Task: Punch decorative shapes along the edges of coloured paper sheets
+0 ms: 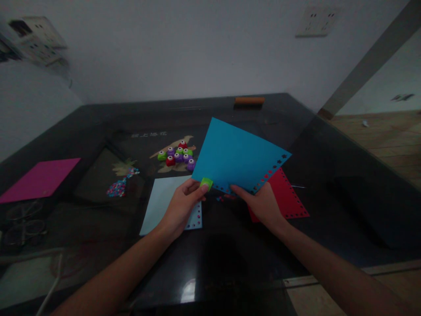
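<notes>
A blue sheet of paper is held up at a tilt over the table, with a row of small punched holes along its lower edge. My left hand is closed on a small green craft punch, which sits at the sheet's left corner. My right hand grips the lower edge of the blue sheet, thumb on top and fingers hidden behind. Under my left hand lies a pale blue sheet with holes along its edges. A red sheet, also punched, lies partly beneath my right hand.
Several red, green and purple craft punches cluster beyond the pale sheet. Left of them is a pile of punched paper bits. A magenta sheet and glasses lie far left. An orange-brown cylinder rests near the wall.
</notes>
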Demonstrator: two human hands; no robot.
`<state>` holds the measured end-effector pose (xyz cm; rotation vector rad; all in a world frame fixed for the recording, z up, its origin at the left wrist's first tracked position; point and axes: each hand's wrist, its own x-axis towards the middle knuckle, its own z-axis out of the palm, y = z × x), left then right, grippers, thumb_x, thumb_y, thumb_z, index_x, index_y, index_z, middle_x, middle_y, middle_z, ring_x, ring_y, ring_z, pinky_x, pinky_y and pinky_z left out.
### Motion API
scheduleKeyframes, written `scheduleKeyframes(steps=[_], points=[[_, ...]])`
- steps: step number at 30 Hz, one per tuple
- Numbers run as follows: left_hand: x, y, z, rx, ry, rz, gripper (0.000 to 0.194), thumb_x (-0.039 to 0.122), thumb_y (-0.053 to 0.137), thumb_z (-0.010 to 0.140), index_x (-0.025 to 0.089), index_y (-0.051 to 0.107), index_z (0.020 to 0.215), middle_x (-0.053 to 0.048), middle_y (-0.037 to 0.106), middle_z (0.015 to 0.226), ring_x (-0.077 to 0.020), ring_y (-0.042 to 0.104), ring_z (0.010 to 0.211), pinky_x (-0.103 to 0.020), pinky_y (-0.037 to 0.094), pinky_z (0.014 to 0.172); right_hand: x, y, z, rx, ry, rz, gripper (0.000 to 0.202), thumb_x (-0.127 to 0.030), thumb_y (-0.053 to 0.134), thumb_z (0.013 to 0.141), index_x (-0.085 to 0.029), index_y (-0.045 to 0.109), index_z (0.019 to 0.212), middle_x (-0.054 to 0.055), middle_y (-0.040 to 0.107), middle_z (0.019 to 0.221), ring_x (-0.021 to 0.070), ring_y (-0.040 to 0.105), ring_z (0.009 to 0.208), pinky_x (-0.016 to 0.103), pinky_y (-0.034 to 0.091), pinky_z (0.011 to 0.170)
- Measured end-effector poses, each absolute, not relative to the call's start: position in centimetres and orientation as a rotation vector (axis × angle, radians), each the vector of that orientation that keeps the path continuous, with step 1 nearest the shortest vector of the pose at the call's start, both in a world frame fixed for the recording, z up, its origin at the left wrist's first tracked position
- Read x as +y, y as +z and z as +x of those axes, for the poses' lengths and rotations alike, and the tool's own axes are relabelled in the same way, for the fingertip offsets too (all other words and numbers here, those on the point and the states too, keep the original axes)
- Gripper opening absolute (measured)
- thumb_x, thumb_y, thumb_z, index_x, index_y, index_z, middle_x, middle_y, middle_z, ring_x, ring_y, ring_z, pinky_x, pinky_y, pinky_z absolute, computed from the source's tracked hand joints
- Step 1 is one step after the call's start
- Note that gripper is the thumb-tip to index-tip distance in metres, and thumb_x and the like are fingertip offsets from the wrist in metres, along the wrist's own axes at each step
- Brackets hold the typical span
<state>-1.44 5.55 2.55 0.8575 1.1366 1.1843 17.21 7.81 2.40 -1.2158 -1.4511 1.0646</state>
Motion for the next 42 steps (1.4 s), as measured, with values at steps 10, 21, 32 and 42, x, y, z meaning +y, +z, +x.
scheduleKeyframes(steps=[10, 21, 32, 42], points=[[5.42, 2.78, -1.45, 1.135, 1.178, 0.858, 0.024, 0.032, 0.071, 0.071, 0.019, 0.066, 0.090, -0.004, 0.067, 0.090, -0.0165, 0.057, 0.082, -0.025, 0.040, 0.069, 7.88, 2.24, 17.22, -1.447, 1.053, -1.223, 0.015, -0.028, 0.069, 0.070, -0.020, 0.066, 0.082, 0.005, 0.073, 0.089, 0.0225, 0.069, 0.080, 0.037, 0.056, 0.074], [5.51, 2.61, -1.40, 1.132, 1.180, 0.870, 0.028, 0.034, 0.071, 0.071, 0.018, 0.066, 0.093, -0.005, 0.066, 0.093, -0.0179, 0.057, 0.084, -0.027, 0.040, 0.069, 7.94, 2.02, 17.25, -1.419, 1.119, -1.190, 0.018, -0.030, 0.069, 0.071, -0.018, 0.066, 0.085, 0.007, 0.073, 0.090, 0.0224, 0.069, 0.080, 0.036, 0.056, 0.074], [5.52, 2.53, -1.49, 1.126, 1.171, 0.870, 0.024, 0.032, 0.071, 0.071, 0.019, 0.066, 0.090, -0.004, 0.067, 0.090, -0.0162, 0.056, 0.081, -0.025, 0.039, 0.068, 8.04, 1.94, 17.31, -1.414, 1.123, -1.198, 0.022, -0.030, 0.070, 0.070, -0.018, 0.066, 0.088, 0.008, 0.073, 0.094, 0.0234, 0.069, 0.083, 0.037, 0.055, 0.077], [5.55, 2.67, -1.42, 1.135, 1.175, 0.864, 0.025, 0.032, 0.072, 0.070, 0.019, 0.067, 0.091, -0.005, 0.067, 0.092, -0.0173, 0.056, 0.082, -0.026, 0.040, 0.068, 8.06, 1.85, 17.27, -1.390, 1.171, -1.179, 0.019, -0.031, 0.070, 0.070, -0.019, 0.066, 0.084, 0.007, 0.073, 0.091, 0.0227, 0.069, 0.080, 0.036, 0.057, 0.074]])
